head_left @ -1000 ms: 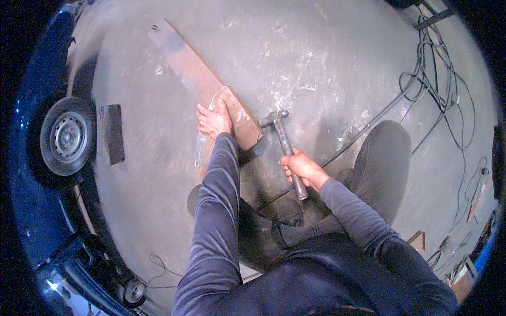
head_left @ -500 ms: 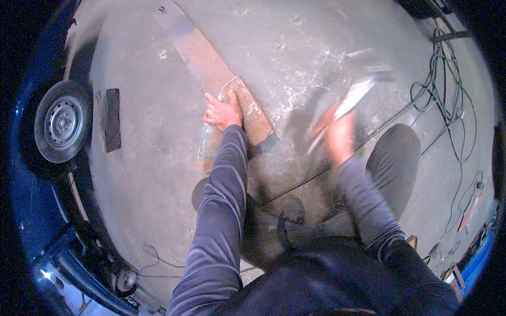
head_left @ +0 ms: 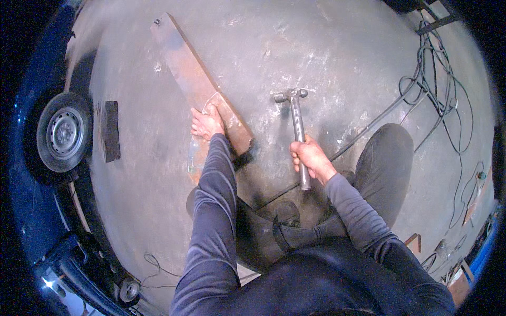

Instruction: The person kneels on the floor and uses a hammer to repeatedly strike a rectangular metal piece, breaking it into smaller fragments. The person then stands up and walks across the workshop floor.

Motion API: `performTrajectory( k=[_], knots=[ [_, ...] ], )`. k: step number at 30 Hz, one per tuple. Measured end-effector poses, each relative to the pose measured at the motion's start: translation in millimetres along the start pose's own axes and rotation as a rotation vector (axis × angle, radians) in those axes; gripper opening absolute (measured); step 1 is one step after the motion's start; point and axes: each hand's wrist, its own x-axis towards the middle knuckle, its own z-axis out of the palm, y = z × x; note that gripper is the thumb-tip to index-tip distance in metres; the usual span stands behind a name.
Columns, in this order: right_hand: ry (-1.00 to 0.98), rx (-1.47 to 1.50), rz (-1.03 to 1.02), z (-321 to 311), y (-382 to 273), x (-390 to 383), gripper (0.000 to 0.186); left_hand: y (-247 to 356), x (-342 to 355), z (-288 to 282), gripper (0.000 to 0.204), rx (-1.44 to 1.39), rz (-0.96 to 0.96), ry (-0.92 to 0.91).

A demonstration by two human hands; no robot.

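Hammer (head_left: 297, 126) in right hand (head_left: 311, 158), raised beside plank (head_left: 203, 87).

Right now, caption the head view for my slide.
Left hand presses long rusty flat steel bar on concrete floor; right hand holds grey metal hammer.

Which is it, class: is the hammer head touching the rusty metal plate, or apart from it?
Apart. The head view shows bare concrete floor between the hammer head and the rusty metal plate.
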Motion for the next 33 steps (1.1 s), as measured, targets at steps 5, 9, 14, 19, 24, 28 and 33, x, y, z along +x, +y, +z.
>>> performTrajectory(
  k=[5,9,14,19,24,28,33],
  knots=[
    [0.053,-0.064,-0.007,12,21,10,0.018,24,-38,11,0.082,0.018,0.032,0.008],
    [-0.051,-0.129,0.158,14,39,19,0.017,36,-40,13,0.082,-0.03,0.091,-0.02],
    [-0.066,-0.073,0.159,9,41,9,0.009,31,-37,16,0.081,-0.061,0.135,-0.016],
    [-0.079,0.102,-0.041,-28,-9,5,0.011,23,-32,19,0.082,-0.076,0.139,-0.017],
    [0.161,0.111,-0.644,-97,-159,-50,0.012,23,-34,14,0.085,-0.088,0.104,-0.02],
    [0.229,0.366,-1.027,-138,-226,-8,0.021,32,-35,16,0.085,-0.163,0.083,-0.061],
    [0.169,-0.021,-0.397,-22,-23,60,0.008,31,-33,18,0.082,-0.049,0.12,-0.006]
  ],
)
